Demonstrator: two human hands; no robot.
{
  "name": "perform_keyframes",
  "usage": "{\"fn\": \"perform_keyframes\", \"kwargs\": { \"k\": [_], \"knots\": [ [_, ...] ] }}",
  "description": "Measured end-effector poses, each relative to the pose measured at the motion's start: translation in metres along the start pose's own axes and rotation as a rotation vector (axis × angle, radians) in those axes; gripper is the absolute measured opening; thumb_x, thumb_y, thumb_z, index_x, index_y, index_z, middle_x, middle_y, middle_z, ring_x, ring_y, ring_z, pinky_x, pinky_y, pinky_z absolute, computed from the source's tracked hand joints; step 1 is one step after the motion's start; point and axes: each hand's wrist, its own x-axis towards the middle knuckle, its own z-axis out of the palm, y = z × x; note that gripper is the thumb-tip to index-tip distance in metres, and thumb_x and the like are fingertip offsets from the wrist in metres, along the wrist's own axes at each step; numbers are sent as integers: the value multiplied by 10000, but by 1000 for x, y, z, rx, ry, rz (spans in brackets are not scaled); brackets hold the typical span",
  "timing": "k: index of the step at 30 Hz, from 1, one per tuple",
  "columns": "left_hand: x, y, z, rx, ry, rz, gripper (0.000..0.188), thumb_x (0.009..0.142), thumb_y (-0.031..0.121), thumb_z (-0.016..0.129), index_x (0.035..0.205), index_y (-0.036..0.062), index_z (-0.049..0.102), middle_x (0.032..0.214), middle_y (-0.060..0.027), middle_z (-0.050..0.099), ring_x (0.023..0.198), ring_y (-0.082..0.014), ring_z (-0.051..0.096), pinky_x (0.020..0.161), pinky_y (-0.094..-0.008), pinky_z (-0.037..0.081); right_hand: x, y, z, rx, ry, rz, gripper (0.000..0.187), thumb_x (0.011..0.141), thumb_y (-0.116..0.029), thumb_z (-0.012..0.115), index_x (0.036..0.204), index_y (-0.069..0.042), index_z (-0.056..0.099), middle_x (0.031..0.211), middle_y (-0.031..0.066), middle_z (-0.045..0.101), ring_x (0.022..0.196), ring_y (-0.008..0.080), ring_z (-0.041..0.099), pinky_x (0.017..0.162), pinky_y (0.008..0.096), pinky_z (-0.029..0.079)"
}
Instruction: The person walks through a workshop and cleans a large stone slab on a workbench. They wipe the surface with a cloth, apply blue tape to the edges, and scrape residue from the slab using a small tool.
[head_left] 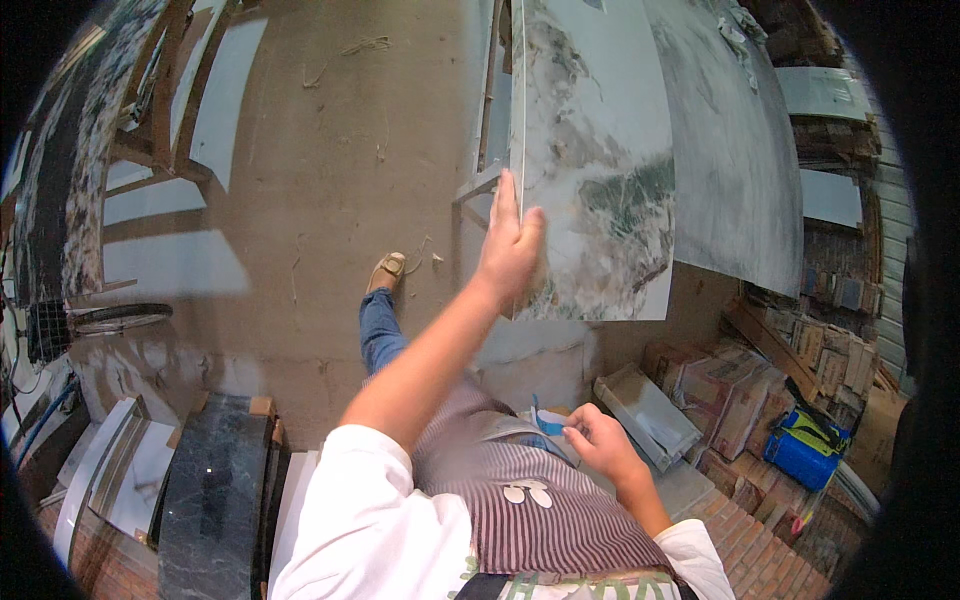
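My left hand (514,252) reaches forward and lies against the left edge of a marble-patterned slab (600,150) with white, brown and green veining. Its fingers are stretched out along that edge, with the thumb apart over the slab's face. Close to my waist, my right hand (606,442) is closed, thumb and fingers bent together. A thin blue strip (548,424) shows at its fingertips, in front of my striped apron (560,510). What kind of strip this is cannot be made out.
Behind the marbled slab lies a grey slab (735,150). Cardboard boxes (715,390), a white panel (648,412) and a blue bag (805,448) stand at the right. A dark stone slab (212,500) is at lower left, a wooden frame (150,150) at upper left.
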Motion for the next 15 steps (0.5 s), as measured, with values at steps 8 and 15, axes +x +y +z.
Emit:
{"fn": "perform_keyframes", "kwargs": {
  "k": [8, 15],
  "knots": [
    [-157, -39, -24, 468, -422, -129, 644, 924, 151, 517, 1454, -63, 220, 1413, -318, 366, 1289, -445, 409, 1099, -424, 325, 2, -14, 2, 1, 1, 17, 185, 859, -159, 643, 950, -20, 562, 796, 156, 636, 693, 298, 618, 643, 365, 490],
    [-129, 9, -50, 505, -127, 110, 547, 837, 111, 644, 1336, 13, 443, 1367, -231, 466, 1212, -383, 494, 1023, -448, 393, 1, -8, 0, 4, 5, 36, 175, 863, -156, 641, 953, -27, 565, 816, 150, 642, 691, 293, 617, 637, 365, 487]
  ]
}}
